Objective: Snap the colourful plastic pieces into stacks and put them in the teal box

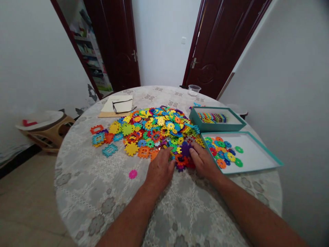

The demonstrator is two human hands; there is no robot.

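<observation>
The fingers (167, 155) of the left hand (159, 168) lay flat and slightly spread on the near edge of the pile of plastic interlocking pieces (154, 132), pressing down and not closed around anything. The right hand (204, 161) rested just beside it, its fingers curved low over a dark purple gear-shaped piece (185, 149) and some red ones. Whether the fingertips really pinched the purple piece I could not tell, because the hand covered them.

In this one head view, the pile lay in the middle of the round table (108, 192) with its lace-pattern cloth. The pieces looked thin, stiff and light, with notched rims. They would probably slide easily on each other, so a pinch on the rim between two notches seemed the best hold. A single pink disc (133, 174) lay apart, left of the left hand.

To the right, a shallow teal box lid (259, 166) held a few sorted round pieces, and behind it the teal box (203, 121) held a row of small coloured pieces. Further back lay a notebook (117, 106) with glasses (123, 105) on it, and a small clear bowl (193, 90).
</observation>
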